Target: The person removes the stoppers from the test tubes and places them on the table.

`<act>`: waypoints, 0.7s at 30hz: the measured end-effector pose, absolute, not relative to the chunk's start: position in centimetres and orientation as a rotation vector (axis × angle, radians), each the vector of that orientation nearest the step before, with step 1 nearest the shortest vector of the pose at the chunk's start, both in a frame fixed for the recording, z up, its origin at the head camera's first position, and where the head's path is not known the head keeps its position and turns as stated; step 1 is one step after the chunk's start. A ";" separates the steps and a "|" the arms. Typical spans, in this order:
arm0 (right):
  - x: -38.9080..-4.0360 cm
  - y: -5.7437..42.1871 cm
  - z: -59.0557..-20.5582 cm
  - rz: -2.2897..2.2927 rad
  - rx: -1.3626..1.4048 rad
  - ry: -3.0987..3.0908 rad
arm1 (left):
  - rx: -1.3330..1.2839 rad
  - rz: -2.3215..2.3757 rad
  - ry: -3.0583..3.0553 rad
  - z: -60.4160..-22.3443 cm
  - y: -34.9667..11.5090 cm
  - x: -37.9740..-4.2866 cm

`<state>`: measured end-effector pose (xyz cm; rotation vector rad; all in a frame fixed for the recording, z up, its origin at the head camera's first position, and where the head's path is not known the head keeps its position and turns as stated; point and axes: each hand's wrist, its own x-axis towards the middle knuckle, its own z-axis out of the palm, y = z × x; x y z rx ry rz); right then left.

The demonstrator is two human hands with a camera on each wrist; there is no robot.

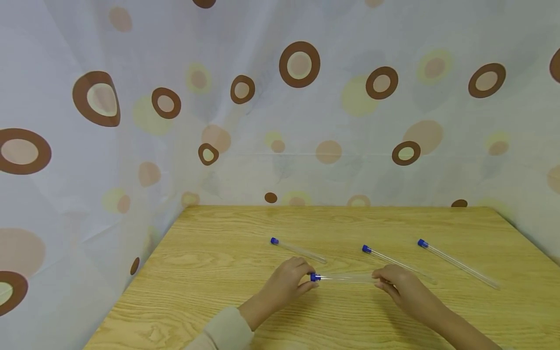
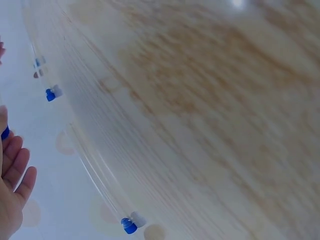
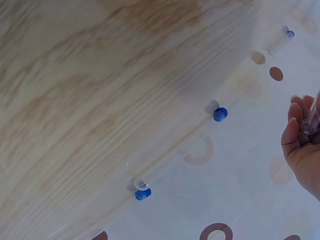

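Observation:
A clear test tube [image 1: 350,278] with a blue cap [image 1: 315,277] lies level between both hands over the wooden table. My left hand [image 1: 288,277] pinches the capped end between thumb and fingers; in the left wrist view part of the blue cap [image 2: 5,133] shows beside the thumb. At the other end, my right hand [image 1: 404,289] grips the clear rounded tip. That tip [image 3: 311,125] shows against the curled fingers in the right wrist view.
Three more blue-capped tubes lie on the table [image 1: 197,253] beyond the hands: one tube [image 1: 302,251] behind the left hand, another tube [image 1: 389,259] behind the right, and a third tube [image 1: 459,265] farther right. A patterned curtain [image 1: 262,116] hangs behind and at both sides.

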<state>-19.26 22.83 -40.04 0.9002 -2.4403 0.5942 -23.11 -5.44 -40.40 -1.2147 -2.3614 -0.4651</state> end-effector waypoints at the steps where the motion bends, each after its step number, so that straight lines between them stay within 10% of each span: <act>1: -19.3 22.8 -40.1 0.592 0.901 -2.438 | -1.213 -0.465 -2.360 -40.4 -5.4 -23.1; 21: -19.3 23.0 -40.2 0.627 0.972 -2.409 | -1.237 -0.373 -2.273 -40.2 -5.4 -23.1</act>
